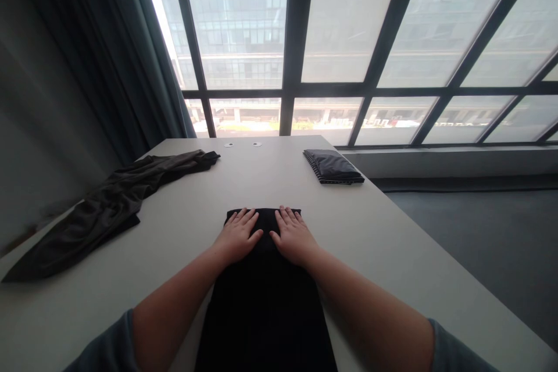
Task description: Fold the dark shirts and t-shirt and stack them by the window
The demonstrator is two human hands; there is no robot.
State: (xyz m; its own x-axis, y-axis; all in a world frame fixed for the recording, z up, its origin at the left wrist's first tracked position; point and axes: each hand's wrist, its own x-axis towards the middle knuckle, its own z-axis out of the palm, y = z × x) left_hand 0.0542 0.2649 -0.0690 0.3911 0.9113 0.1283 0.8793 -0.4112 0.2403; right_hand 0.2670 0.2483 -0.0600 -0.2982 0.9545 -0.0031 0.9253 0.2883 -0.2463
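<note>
A black piece of cloth [265, 308], seemingly a folded garment, lies lengthwise in front of me, its near end running out of the bottom of the view. My left hand [238, 236] rests flat on its far left corner with the fingers stretched forward. On the far right corner my right hand [294, 236] lies the same way, palm down and fingers spread a little. Between the two thumbs a strip of the black cloth shows. Neither hand grips anything.
A crumpled dark garment [117, 197] sprawls along the left side of the white table [257, 177]. Folded dark clothes with a striped edge [333, 166] sit near the right edge. Large windows [244, 23] stand beyond, with a dark curtain [113, 40] at left.
</note>
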